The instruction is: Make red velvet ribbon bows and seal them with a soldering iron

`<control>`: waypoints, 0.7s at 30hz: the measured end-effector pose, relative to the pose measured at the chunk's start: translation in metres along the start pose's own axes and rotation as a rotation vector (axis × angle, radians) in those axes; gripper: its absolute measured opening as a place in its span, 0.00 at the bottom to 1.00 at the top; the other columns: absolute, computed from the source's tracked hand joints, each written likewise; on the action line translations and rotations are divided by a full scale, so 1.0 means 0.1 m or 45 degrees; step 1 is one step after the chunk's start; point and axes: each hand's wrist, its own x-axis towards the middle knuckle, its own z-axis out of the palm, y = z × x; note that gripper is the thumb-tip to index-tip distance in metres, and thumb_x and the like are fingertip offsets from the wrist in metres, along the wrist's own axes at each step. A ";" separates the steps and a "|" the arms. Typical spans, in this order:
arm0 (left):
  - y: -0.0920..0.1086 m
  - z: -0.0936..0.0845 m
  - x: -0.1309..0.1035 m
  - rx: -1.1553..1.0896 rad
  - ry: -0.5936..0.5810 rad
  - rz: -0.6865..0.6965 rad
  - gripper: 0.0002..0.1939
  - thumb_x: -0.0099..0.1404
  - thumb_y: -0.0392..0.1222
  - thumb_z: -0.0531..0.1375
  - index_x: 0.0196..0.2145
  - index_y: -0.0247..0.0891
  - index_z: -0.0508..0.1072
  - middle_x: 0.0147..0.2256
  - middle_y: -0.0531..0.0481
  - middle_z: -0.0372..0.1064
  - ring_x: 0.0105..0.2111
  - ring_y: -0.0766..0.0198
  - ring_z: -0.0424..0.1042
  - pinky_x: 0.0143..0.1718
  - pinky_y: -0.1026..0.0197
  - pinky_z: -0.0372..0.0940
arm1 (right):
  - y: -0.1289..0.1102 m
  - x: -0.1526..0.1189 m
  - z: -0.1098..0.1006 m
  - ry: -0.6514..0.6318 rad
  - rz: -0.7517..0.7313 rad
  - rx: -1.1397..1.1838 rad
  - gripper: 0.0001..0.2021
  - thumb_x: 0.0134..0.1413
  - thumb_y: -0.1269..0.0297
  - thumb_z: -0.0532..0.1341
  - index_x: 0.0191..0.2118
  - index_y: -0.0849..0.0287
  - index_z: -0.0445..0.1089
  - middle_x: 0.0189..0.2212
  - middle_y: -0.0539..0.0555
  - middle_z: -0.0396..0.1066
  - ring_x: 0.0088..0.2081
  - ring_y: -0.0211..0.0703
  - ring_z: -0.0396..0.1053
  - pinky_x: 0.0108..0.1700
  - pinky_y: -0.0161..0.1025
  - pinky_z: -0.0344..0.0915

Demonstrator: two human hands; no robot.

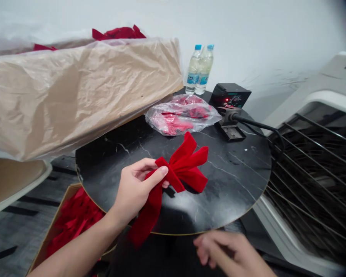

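Note:
My left hand (141, 184) pinches a red velvet bow (187, 165) between thumb and fingers at its middle, above the round black table. The loops of the bow fan out to the right, and a long tail hangs down past the table's near edge. A short flat band of the same red fabric crosses the gathered middle, beside my thumb. Below the table edge, apart from the bow, my right hand (222, 250) has its fingers curled in and is slightly blurred. Whether anything is between those fingers is hidden.
The black marbled table (230, 184) bears a plastic bag of red pieces (181, 115), two water bottles (197, 73), and a black control box (230, 94) with a corded tool in its stand (230, 121). A plastic-lined carton (83, 88) stands left; another box (56, 227) sits below. A wire-fronted crate (314, 161) is right.

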 end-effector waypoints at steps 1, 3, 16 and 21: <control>0.03 0.01 -0.04 0.027 0.006 0.022 0.06 0.62 0.41 0.70 0.32 0.37 0.79 0.26 0.52 0.78 0.25 0.68 0.76 0.30 0.70 0.71 | -0.21 0.02 -0.01 0.127 -0.094 0.128 0.19 0.64 0.47 0.58 0.37 0.55 0.80 0.26 0.55 0.78 0.28 0.46 0.77 0.30 0.37 0.72; 0.09 0.04 -0.11 0.062 0.025 0.064 0.05 0.61 0.40 0.70 0.32 0.38 0.80 0.27 0.53 0.78 0.25 0.67 0.77 0.31 0.70 0.71 | -0.57 0.10 0.00 0.383 -0.220 0.194 0.18 0.61 0.47 0.62 0.36 0.56 0.80 0.24 0.55 0.78 0.24 0.44 0.76 0.26 0.35 0.72; 0.14 0.15 -0.26 0.076 0.124 0.134 0.03 0.60 0.39 0.71 0.32 0.40 0.82 0.29 0.54 0.79 0.28 0.67 0.76 0.31 0.69 0.71 | -0.84 0.54 0.49 0.560 -0.386 0.827 0.07 0.58 0.58 0.70 0.36 0.56 0.80 0.27 0.49 0.74 0.30 0.36 0.72 0.34 0.30 0.72; 0.12 0.22 -0.27 0.098 0.176 0.157 0.03 0.60 0.39 0.71 0.32 0.40 0.82 0.28 0.53 0.78 0.27 0.67 0.75 0.31 0.69 0.71 | -0.74 0.54 0.50 0.531 -0.374 0.928 0.08 0.60 0.58 0.68 0.40 0.56 0.80 0.38 0.54 0.77 0.37 0.39 0.73 0.39 0.35 0.72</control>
